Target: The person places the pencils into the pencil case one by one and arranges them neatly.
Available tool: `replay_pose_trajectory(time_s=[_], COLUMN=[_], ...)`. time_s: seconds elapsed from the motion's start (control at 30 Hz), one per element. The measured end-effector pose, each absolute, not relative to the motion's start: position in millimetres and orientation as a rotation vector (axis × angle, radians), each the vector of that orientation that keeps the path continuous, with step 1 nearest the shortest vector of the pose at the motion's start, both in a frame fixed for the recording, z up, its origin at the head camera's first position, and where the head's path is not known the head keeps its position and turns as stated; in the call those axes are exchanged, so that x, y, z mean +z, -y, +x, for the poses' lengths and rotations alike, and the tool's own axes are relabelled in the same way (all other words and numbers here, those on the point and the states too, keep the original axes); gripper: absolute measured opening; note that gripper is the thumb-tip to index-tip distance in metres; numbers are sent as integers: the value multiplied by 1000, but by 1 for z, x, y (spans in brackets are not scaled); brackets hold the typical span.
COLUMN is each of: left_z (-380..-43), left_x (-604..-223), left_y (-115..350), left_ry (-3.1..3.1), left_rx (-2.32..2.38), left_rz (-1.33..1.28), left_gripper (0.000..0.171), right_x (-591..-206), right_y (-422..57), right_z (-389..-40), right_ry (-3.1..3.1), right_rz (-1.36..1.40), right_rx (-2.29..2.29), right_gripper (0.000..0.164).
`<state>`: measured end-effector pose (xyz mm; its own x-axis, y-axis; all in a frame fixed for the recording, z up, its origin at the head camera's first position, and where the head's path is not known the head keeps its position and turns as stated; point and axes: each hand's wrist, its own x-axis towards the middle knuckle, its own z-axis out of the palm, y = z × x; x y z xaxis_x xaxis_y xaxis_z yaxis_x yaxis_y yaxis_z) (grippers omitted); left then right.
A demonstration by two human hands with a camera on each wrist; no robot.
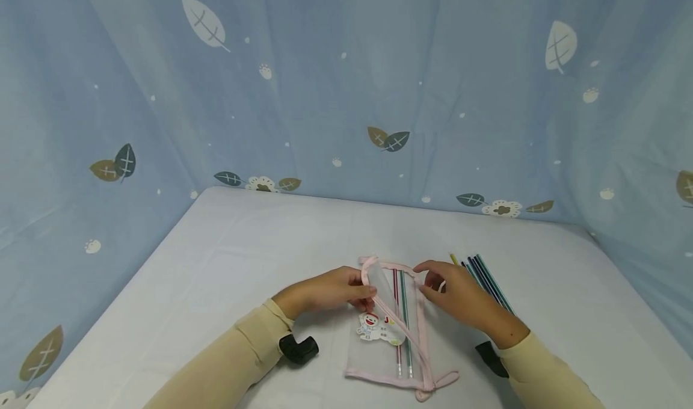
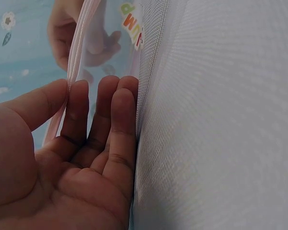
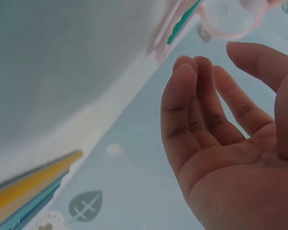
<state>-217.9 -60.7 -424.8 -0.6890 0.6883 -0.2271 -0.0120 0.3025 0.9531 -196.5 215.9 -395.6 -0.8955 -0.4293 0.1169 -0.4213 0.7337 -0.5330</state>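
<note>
A see-through mesh pencil pouch with pink trim lies on the table, bearing a cartoon sticker. Inside it are a red pencil and a teal pencil. My left hand pinches the pink edge of its opening between thumb and index finger; the left wrist view shows the edge held upright. My right hand is beside the pouch's right edge, thumb and fingers bent and apart. In the right wrist view, nothing sits between the right fingers.
Several loose pencils, mostly dark and teal, lie partly behind my right hand, with a yellow pencil at their left. A white cloth covers the table. A blue patterned curtain hangs at the back and sides.
</note>
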Motion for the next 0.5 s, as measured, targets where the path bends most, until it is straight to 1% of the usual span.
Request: replay_pose_trajectory(time_s=[0.27, 0.5], left_z=[-218, -218], left_x=[-425, -427], left_y=[61, 61], left_ry=[-1944, -1951], left_rx=[1431, 1437], left_rz=[633, 637], left_gripper=[25, 25], right_x=[-387, -388], right_y=[-232, -241], right_z=[-192, -194], right_ry=[-3055, -3063], right_rz=[-655, -577], right_rx=[-869, -896], right_gripper=[34, 37])
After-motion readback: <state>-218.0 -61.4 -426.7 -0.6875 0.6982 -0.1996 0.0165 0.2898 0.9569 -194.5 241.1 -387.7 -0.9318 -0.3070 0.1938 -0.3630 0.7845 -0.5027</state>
